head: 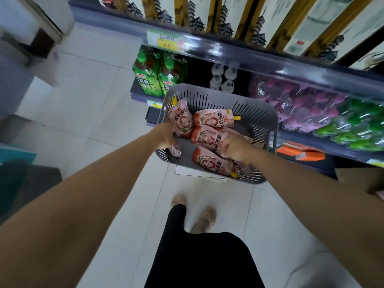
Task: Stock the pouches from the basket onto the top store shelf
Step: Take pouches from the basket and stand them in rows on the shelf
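Slippage is my worry: left hand (166, 136) pinches the upright pouch (182, 119) by its base, right hand (234, 146) curls round the middle pouch (207, 135), both glossy.

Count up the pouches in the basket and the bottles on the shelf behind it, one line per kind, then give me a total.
pink pouches: 6 showing, though others may lie hidden beneath
green-capped bottles: 2 with caps in view
white bottles: 4
Total: 12 in view
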A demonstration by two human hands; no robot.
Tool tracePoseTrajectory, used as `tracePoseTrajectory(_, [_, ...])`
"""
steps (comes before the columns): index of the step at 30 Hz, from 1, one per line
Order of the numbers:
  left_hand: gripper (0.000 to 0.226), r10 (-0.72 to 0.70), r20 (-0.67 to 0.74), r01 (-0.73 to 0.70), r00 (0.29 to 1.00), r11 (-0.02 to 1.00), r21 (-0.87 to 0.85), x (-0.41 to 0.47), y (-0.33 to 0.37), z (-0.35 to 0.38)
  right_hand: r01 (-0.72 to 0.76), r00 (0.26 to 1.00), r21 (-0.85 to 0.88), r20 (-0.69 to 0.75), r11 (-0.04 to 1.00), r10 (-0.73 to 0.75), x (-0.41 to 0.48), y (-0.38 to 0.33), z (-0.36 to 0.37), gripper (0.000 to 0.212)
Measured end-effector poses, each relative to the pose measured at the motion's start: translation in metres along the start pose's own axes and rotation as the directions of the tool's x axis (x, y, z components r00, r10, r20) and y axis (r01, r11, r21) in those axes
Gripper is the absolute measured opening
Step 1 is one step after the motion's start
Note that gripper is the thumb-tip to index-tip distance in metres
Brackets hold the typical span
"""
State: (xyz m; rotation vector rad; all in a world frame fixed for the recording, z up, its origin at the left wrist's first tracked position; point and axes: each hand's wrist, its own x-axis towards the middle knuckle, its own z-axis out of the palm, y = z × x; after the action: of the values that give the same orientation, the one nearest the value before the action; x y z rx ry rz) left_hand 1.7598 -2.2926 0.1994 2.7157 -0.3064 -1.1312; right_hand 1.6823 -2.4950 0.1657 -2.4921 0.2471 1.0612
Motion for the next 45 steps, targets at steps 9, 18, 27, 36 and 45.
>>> tracePoseTrajectory(9, [0.034,0.014,0.118,-0.010,0.993,0.999,-0.033,0.047,-0.011,0.036,-0.060,0.998,-0.319,0.015,0.946,0.068,0.040,0.020,0.048,0.038])
tracePoseTrajectory(18, [0.044,0.034,0.257,-0.024,0.966,0.999,-0.042,0.073,-0.019,0.044,-0.126,0.989,-0.536,-0.131,0.835,0.066,0.064,0.021,0.074,0.033])
tracePoseTrajectory(27, [0.059,0.007,0.010,-0.007,1.000,0.999,-0.033,0.084,-0.025,0.062,-0.170,0.984,-0.265,-0.094,0.949,0.150,0.062,0.014,0.076,0.037])
tracePoseTrajectory(36, [0.058,0.061,-0.095,-0.066,0.994,0.997,-0.050,0.081,-0.027,0.062,-0.294,0.949,0.144,-0.071,0.945,0.306,0.058,0.007,0.066,0.054])
tracePoseTrajectory(45, [0.061,0.048,0.013,-0.046,0.999,0.995,-0.086,0.084,-0.029,0.063,-0.332,0.906,0.543,-0.044,0.772,0.421,0.066,0.001,0.065,0.064])
